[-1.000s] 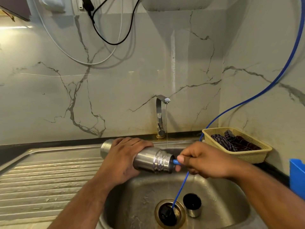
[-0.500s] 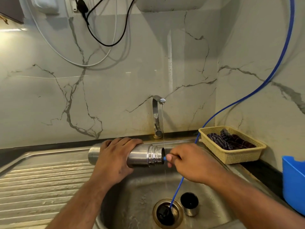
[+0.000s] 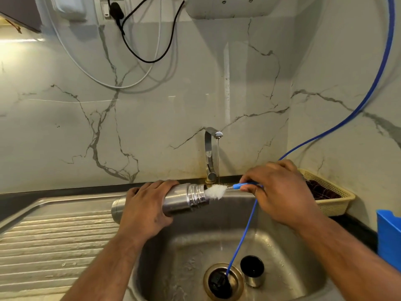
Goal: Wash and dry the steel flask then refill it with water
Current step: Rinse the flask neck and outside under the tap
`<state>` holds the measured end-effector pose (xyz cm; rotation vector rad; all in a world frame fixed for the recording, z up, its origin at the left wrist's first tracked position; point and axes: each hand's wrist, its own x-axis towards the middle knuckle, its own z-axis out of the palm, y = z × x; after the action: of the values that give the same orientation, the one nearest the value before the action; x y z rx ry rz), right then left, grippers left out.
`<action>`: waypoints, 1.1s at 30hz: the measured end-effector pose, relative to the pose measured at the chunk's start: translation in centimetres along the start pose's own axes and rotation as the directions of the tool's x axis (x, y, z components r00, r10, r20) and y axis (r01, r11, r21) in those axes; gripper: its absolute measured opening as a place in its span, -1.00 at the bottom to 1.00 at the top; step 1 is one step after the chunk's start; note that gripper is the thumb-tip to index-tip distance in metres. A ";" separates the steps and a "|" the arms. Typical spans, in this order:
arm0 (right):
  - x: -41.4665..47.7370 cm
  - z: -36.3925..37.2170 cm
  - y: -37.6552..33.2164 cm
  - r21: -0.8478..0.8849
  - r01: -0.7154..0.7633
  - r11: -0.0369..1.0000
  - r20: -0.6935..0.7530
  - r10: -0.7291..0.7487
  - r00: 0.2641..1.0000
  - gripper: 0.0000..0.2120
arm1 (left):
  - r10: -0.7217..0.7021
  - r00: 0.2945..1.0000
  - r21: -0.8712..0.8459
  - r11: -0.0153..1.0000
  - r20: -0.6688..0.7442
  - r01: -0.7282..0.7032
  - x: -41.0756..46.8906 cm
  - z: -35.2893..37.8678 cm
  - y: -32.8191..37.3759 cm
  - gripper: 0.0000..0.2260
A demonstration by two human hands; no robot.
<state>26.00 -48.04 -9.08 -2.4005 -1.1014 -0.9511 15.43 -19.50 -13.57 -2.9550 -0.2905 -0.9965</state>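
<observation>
A pale marble-veined wall [image 3: 152, 127] backs a stainless steel sink [image 3: 282, 246] let into a dark counter [image 3: 358, 227], with a ribbed steel draining board [image 3: 54, 242] to its left. The cylindrical brushed-steel flask [image 3: 186, 198] is held on its side in the air over the far left edge of the basin, its threaded mouth pointing right. That is probably so the inside can be scrubbed and any water can run into the sink. The left hand [image 3: 147, 211] is wrapped round the flask's body from above, fingers curled over it, steadying it. At the mouth sits the white bristle head of a bottle brush [image 3: 214, 191], touching the rim and just outside the opening. The right hand [image 3: 280, 192] pinches the brush's thin blue handle between thumb and fingertips, in line with the flask's axis. Just behind, a bent chrome tap [image 3: 209, 153] lets a thin stream of water [image 3: 218, 161] fall close by the brush. A slim blue hose [image 3: 240, 240] comes down the right wall, passes the right hand and ends in the round drain [image 3: 223, 281]. Beside the drain stands a small steel cup with a dark inside [image 3: 252, 271], likely the flask's cap, set aside for washing. Far right, a yellow plastic basket [image 3: 334, 205] sits on the counter, with a blue plastic container [image 3: 388, 235] nearer. Judging by this, washing is under way, while drying and refilling remain.
</observation>
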 end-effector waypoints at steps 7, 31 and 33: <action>-0.9 2.3 -2.4 0.035 -0.021 0.999 0.196 0.013 0.980 -0.68 | 0.094 0.995 -0.027 0.995 -0.016 -0.095 -0.1 0.3 1.9 -0.23; -0.8 2.8 -1.9 -0.202 0.320 0.926 -0.142 -0.351 0.925 -0.87 | 0.074 0.983 -0.105 0.993 0.167 -0.057 0.1 0.1 1.8 -0.18; -0.9 2.8 -1.4 -0.128 0.253 0.959 -0.085 -0.265 0.961 -0.75 | 0.102 0.982 -0.150 0.986 0.159 -0.078 0.0 0.0 1.6 -0.18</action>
<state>25.69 -46.08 -11.70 -2.3040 -1.3817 -1.2391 15.70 -21.10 -13.51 -3.1542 -0.0875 -0.7948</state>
